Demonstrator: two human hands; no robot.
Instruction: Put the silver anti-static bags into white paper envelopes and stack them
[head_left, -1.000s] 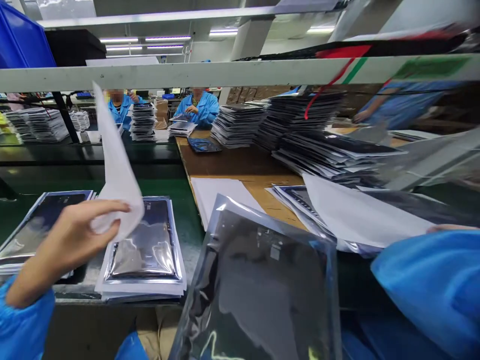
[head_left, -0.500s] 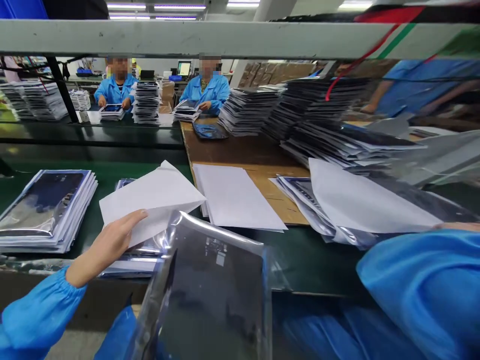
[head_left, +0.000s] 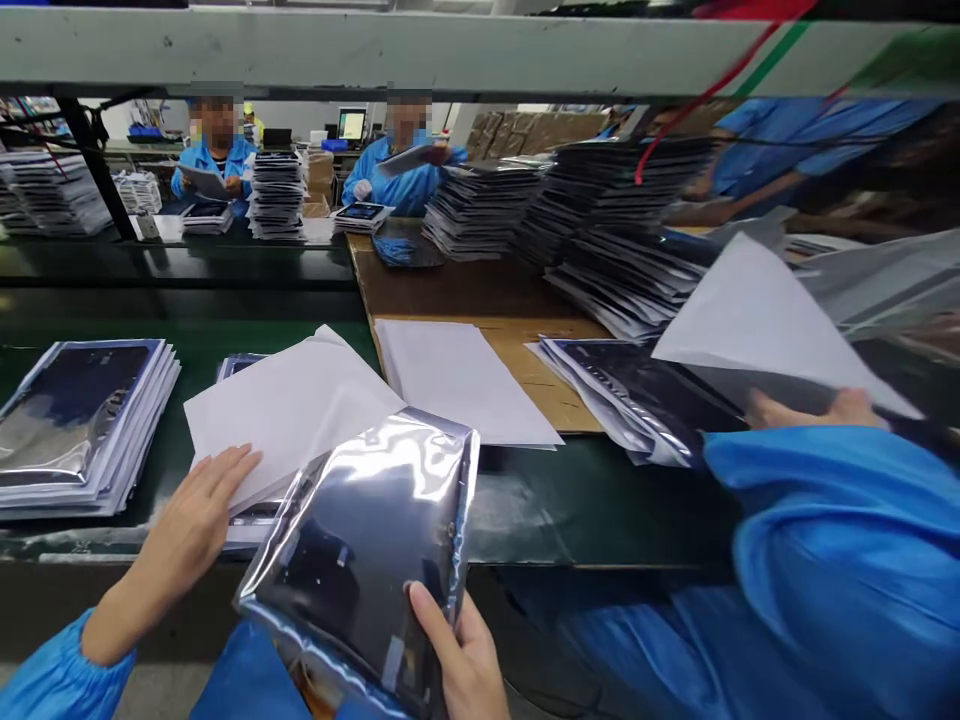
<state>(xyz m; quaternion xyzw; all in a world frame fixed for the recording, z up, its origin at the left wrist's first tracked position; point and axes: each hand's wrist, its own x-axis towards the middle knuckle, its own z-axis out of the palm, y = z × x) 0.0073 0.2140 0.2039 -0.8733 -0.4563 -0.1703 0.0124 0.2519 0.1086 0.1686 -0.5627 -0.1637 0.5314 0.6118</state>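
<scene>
My right hand (head_left: 469, 655) grips a dark flat panel (head_left: 360, 560) in a shiny clear plastic sleeve by its lower right edge, thumb on top. The panel is tilted in front of the bench edge, with bright glare near its upper end. My left hand (head_left: 199, 510) lies with fingers stretched out on the lower left edge of white paper sheets (head_left: 292, 400). Beneath those sheets is a pile of sleeved panels (head_left: 244, 365), mostly covered. Another stack of white paper (head_left: 465, 385) lies just to the right, partly on brown cardboard.
At left sits a stack of sleeved panels (head_left: 82, 420). On my right, a co-worker's hand (head_left: 817, 410) lifts a white sheet (head_left: 765, 320) over sleeved panels (head_left: 645, 375). Tall stacks (head_left: 487, 205) stand behind. A grey beam (head_left: 450, 55) crosses above; two people sit opposite.
The sleeved panel has tilted and risen into fuller view, with my right hand now visible on it. My left hand has shifted left and down on the paper. The co-worker's sheet has lifted.
</scene>
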